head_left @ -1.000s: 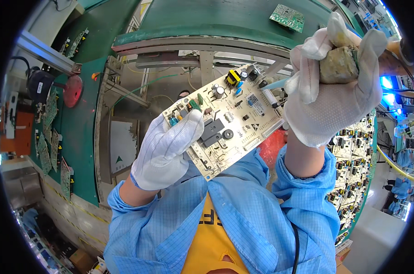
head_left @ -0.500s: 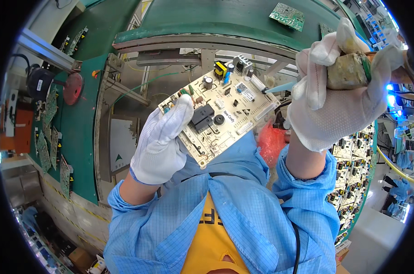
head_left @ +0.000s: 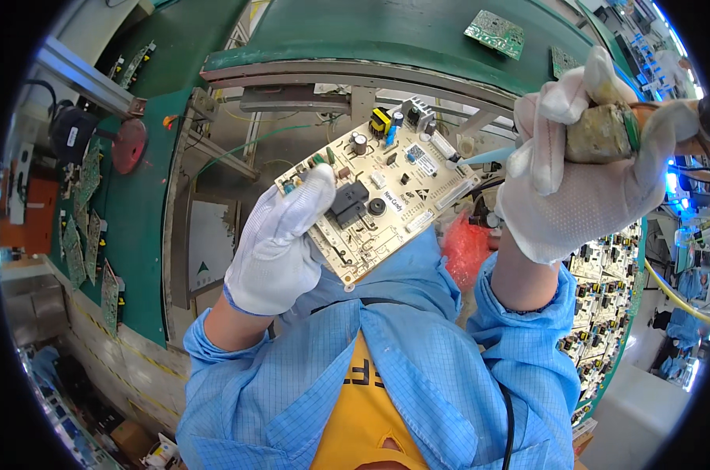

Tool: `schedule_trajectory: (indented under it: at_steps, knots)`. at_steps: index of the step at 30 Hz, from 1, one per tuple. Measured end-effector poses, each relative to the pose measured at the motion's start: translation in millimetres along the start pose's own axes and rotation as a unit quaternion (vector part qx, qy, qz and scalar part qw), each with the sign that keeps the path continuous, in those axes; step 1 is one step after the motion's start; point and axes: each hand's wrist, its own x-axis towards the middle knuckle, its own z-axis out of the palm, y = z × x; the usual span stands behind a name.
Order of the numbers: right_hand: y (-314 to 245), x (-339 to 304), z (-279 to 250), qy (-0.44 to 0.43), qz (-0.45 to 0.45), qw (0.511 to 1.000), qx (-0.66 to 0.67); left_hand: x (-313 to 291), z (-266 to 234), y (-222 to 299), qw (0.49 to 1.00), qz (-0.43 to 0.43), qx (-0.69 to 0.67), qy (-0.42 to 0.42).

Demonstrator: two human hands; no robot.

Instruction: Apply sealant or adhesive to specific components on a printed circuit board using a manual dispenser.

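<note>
My left hand (head_left: 280, 251), in a white dotted glove, grips the left edge of a cream circuit board (head_left: 406, 227) with its thumb on top. The board is tilted above my lap, its component side up, with a black relay, a yellow transformer and white connectors. My right hand (head_left: 582, 196), gloved too, is closed round a hand-held dispensing tool with a grimy, tape-wrapped body (head_left: 598, 135) and a pale blue tapered nozzle (head_left: 490, 156). The dark nozzle tip is at the white connector on the board's upper right edge; whether it touches cannot be made out.
Ahead runs a green conveyor (head_left: 355, 35) behind a metal rail, carrying a green board (head_left: 494, 34). Boards stand along a green bench (head_left: 147, 227) at left. At right lie rows of populated boards (head_left: 602, 305). A red plastic bag (head_left: 465, 251) hangs beyond my lap.
My right hand and the tool have shifted slightly down and to the right in view. The nozzle tip stays near the same connector. My left hand keeps its grip on the board.
</note>
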Motion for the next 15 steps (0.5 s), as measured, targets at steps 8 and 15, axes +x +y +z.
schedule_trajectory:
  at_steps: [8,15]
  knots:
    - [3,-13,-9,0.163,0.034,0.976,0.142,-8,-41,17,0.997,0.052,-0.062,-0.019]
    - [-8,-13,-29,0.197,0.074,0.972,0.102,-30,-122,26,0.932,-0.082,-0.325,0.140]
